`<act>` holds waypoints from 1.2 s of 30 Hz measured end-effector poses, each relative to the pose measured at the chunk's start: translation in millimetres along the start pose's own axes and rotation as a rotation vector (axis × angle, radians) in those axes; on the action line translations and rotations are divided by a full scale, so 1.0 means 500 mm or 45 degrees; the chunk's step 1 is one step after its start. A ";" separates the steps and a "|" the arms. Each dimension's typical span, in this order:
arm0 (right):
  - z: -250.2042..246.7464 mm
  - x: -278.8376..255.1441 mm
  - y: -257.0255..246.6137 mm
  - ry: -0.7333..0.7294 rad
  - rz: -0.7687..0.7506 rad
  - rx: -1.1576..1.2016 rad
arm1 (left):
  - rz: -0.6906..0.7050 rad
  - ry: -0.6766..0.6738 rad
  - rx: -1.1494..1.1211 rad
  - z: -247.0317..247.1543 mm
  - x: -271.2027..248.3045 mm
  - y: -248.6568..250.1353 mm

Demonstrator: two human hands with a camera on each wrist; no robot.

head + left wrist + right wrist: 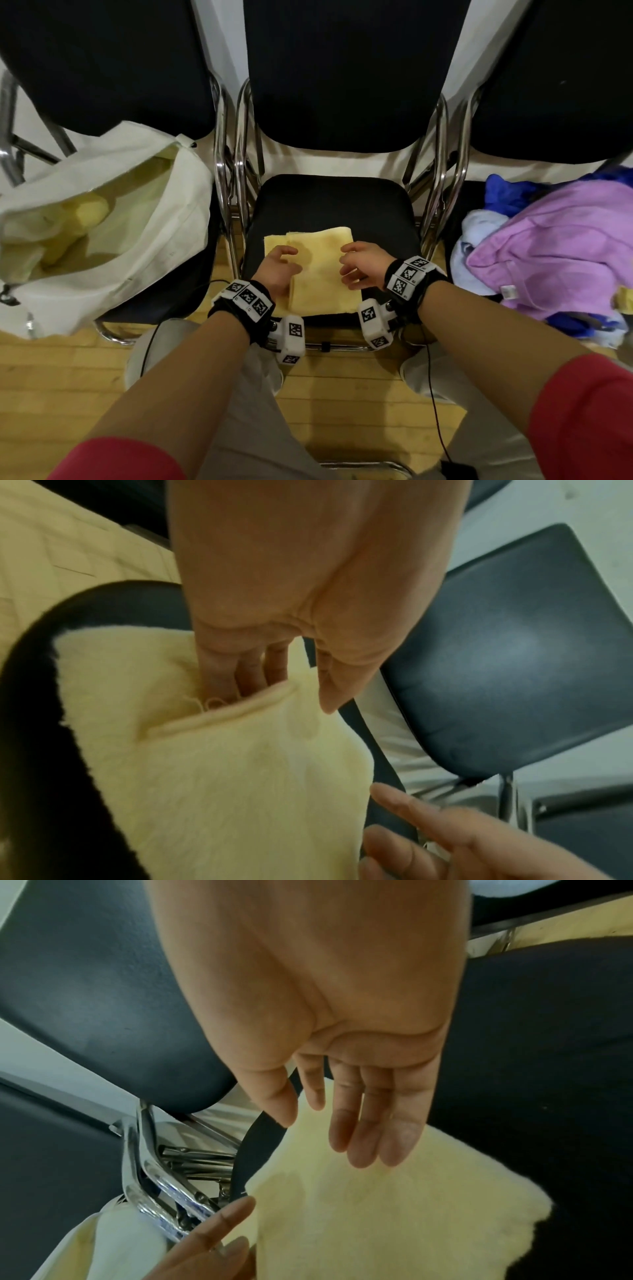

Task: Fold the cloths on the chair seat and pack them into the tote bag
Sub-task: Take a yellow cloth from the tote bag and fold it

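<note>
A yellow cloth (322, 284) lies folded into a rectangle on the black seat (335, 202) of the middle chair. My left hand (287, 257) rests on its left part. In the left wrist view the left hand's fingers (240, 674) dip behind a raised hem of the cloth (222, 777), thumb held apart. My right hand (349, 267) hovers over the right part, its fingers (369, 1137) straight and spread above the cloth (377, 1218). The white tote bag (137, 240) stands open on the left chair with yellow cloths inside.
On the right chair lies a loose pile: a purple cloth (555, 246), a blue one (507, 195) and a light blue one (472, 240). Chrome chair frames (236, 171) stand between the seats. Black backrests rise behind, with wooden floor below.
</note>
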State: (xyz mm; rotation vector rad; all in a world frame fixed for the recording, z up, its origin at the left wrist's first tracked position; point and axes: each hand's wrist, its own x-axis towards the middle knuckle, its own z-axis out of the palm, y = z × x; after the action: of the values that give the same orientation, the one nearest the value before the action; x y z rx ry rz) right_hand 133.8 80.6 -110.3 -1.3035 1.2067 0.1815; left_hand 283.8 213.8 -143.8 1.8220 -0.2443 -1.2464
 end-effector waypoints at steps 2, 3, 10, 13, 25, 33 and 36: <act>-0.009 -0.002 0.008 -0.004 0.002 0.015 | 0.068 0.040 0.147 0.013 0.005 -0.002; -0.012 -0.005 0.009 -0.009 -0.002 0.019 | 0.105 0.062 0.197 0.018 0.007 -0.004; -0.024 -0.015 0.008 -0.014 -0.042 0.009 | 0.230 0.166 0.387 0.016 0.000 -0.010; -0.013 -0.013 0.002 -0.022 -0.066 0.003 | 0.397 0.154 0.343 -0.009 -0.004 -0.002; 0.025 -0.002 0.023 -0.047 -0.102 -0.253 | 0.271 0.253 0.559 -0.060 0.002 -0.050; 0.038 0.000 0.036 -0.167 -0.257 -0.746 | 0.264 0.257 0.775 -0.063 0.010 -0.070; 0.044 -0.002 0.041 -0.201 -0.346 -1.020 | 0.273 0.306 0.819 -0.062 0.008 -0.072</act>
State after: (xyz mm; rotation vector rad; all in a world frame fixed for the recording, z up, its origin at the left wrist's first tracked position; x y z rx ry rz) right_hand 131.7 105.7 -126.8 -2.0836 0.8213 0.6001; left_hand 300.4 250.0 -170.2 2.3880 -0.7501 -0.8353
